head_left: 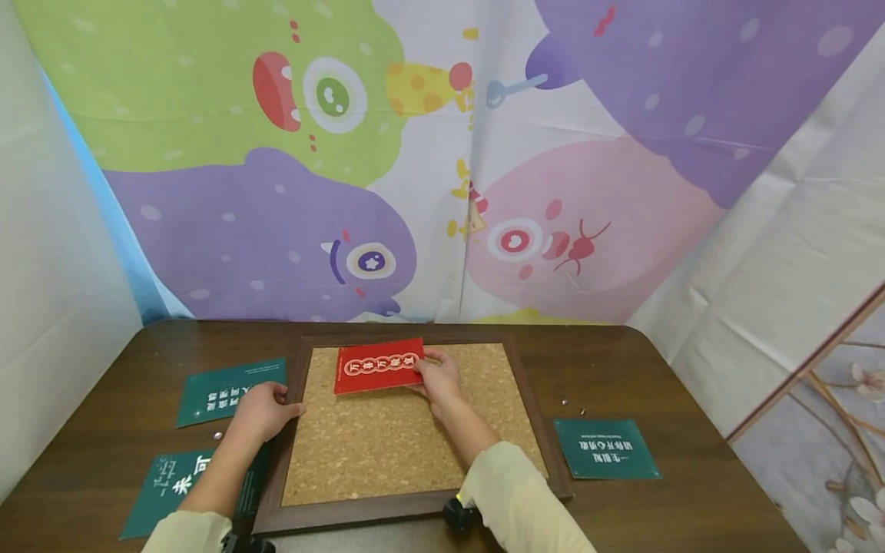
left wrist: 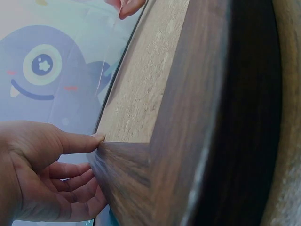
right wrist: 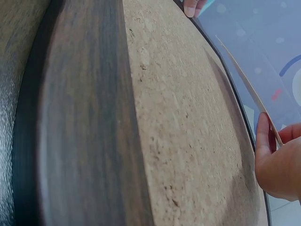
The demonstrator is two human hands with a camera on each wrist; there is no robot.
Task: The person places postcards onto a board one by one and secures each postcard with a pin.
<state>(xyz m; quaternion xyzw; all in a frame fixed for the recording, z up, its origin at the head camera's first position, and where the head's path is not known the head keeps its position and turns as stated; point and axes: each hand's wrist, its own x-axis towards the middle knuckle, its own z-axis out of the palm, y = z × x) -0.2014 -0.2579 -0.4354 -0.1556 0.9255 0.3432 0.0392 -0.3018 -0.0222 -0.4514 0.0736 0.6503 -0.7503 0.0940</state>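
A framed cork board point(head_left: 387, 453) with a dark brown wooden rim lies on the table in front of me. My right hand point(head_left: 442, 384) pinches the right end of a red card point(head_left: 379, 382) with white lettering, held above the far part of the cork. In the right wrist view the card point(right wrist: 245, 77) appears edge-on, tilted up from the board. My left hand point(head_left: 259, 415) grips the board's left rim. In the left wrist view, its thumb point(left wrist: 82, 142) lies on the rim near a corner, with the other fingers curled at the outer side.
Green cards lie on the table: one at the upper left point(head_left: 197, 395), one at the lower left point(head_left: 148, 499) partly behind my forearm, and one at the right point(head_left: 608, 453). Small shiny balls point(head_left: 218, 435) sit on both sides. A cartoon-print curtain point(head_left: 442, 261) hangs behind the table.
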